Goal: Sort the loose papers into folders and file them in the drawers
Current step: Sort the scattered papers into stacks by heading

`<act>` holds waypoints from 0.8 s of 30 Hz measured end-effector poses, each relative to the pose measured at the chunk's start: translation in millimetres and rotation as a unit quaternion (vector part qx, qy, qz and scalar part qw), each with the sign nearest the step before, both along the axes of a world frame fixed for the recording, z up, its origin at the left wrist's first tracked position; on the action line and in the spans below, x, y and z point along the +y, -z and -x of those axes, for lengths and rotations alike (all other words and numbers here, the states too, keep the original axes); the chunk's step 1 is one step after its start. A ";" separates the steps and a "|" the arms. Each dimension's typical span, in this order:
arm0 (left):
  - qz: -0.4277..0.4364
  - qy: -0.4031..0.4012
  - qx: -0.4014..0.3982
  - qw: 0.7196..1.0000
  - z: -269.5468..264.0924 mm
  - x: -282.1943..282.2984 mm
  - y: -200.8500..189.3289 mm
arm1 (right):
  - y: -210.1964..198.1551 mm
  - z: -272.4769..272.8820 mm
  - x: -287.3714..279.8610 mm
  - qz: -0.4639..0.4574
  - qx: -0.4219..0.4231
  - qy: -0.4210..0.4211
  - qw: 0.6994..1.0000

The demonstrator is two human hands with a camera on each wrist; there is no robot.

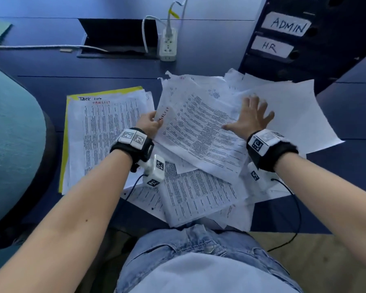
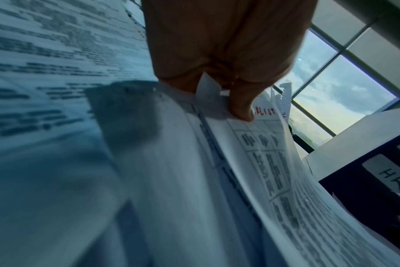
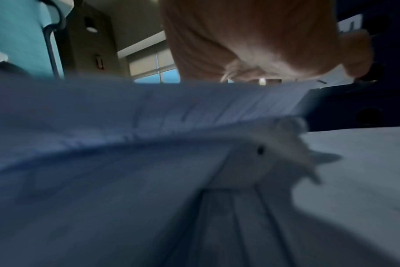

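Printed sheet (image 1: 201, 132), long axis running near-right to far-left, pinched at its left edge by left hand (image 1: 149, 123); right hand (image 1: 253, 117) flat, fingers spread, on loose papers (image 1: 283, 106) just right.

Black wrist straps (image 1: 133, 149) carry white marker-printed cubes (image 1: 154, 170); blue jeans (image 1: 178, 250).

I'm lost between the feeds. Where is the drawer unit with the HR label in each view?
Head: the drawer unit stands top right, behind the loose papers; its HR label sits under ADMIN.
Left wrist: lower right, HR label turned sideways, beyond the sheet the left hand pinches.
Right wrist: dark blue, right edge, past the right hand; HR not readable.
Shared landmark: the drawers' round holes.
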State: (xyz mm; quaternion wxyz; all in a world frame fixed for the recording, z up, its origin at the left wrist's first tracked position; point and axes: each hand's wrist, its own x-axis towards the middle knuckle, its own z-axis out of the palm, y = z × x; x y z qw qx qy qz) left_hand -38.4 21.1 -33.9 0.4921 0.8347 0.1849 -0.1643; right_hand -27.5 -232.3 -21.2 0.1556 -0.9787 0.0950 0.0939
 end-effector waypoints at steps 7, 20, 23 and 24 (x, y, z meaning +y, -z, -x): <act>-0.021 0.095 -0.008 0.995 -8.8 -5.3 -17.2 | 14.3 2.4 15.6 0.005 0.096 -0.131 0.987; -0.019 -0.115 -0.021 0.993 -2.2 18.5 2.8 | 15.3 -13.4 -6.3 -0.030 0.152 -0.019 0.988; 0.010 -0.167 -0.009 0.986 2.1 21.7 5.1 | 28.4 -11.8 -13.8 -0.132 0.079 0.067 0.986; 0.023 -0.195 -0.015 0.980 3.3 23.2 6.0 | 30.3 -11.8 -16.3 -0.149 0.067 0.102 0.981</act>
